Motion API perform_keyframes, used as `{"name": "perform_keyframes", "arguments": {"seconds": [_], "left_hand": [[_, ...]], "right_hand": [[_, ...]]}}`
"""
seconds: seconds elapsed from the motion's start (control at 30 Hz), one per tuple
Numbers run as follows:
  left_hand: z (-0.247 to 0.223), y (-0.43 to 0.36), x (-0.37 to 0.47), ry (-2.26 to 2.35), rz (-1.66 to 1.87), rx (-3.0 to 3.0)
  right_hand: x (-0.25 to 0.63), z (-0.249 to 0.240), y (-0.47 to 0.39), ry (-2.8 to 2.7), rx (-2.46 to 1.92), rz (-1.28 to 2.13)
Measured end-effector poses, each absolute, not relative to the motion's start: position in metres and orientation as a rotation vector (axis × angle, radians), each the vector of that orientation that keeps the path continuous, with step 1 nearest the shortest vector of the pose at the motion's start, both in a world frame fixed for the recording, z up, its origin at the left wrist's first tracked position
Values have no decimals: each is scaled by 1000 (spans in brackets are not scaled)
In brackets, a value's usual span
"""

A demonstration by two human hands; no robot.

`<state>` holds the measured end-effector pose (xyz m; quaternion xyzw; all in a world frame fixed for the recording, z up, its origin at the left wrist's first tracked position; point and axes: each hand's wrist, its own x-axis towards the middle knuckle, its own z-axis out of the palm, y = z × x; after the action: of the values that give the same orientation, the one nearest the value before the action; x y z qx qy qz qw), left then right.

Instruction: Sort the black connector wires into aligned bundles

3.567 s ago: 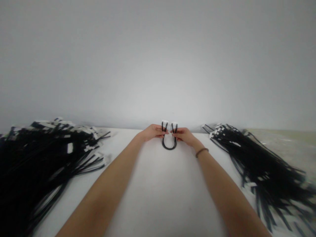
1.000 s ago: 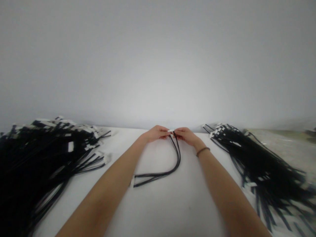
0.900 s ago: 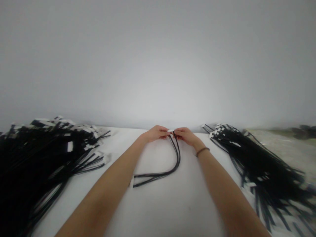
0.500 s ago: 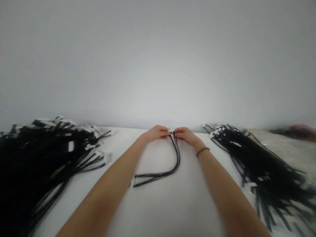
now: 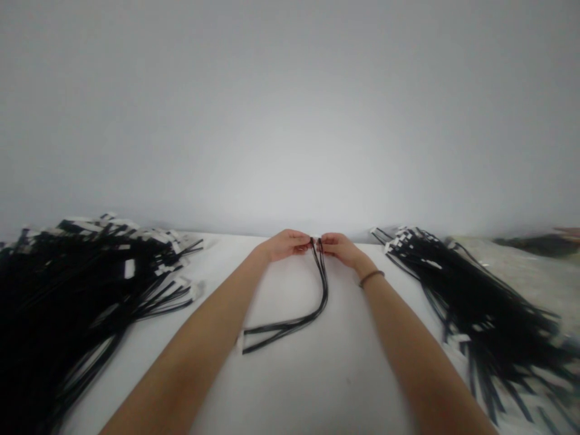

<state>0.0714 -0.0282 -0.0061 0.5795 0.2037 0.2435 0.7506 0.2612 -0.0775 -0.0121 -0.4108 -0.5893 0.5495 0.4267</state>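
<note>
A black cable harness [image 5: 325, 293] hangs and curves from between my hands down onto the white table, its far white connector [image 5: 240, 342] lying beside my left forearm. My left hand [image 5: 290, 244] pinches the harness's upper end from the left side. From the right, my right hand [image 5: 339, 248] grips the same end with fingers closed, a brown band on its wrist. Only a little of the white connector at this upper end shows between the fingertips.
A large heap of black cables with white connectors [image 5: 90, 284] covers the left of the white table [image 5: 308, 386]. Another bundle of black cables [image 5: 466, 290] lies at the right, beside clear plastic bags [image 5: 530, 266]. A plain wall [image 5: 290, 109] stands behind.
The harness's lower end has shifted slightly left and nearer to me, and its upper end has turned a little between my fingers. At the far right, a person's hand has mostly left view.
</note>
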Motion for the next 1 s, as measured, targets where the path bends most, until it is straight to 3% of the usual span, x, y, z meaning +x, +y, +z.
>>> {"name": "perform_keyframes", "arguments": {"seconds": [1.0], "left_hand": [[-6, -28, 72, 527, 576, 1268]], "right_hand": [[257, -8, -79, -1625, -1090, 1308]]}}
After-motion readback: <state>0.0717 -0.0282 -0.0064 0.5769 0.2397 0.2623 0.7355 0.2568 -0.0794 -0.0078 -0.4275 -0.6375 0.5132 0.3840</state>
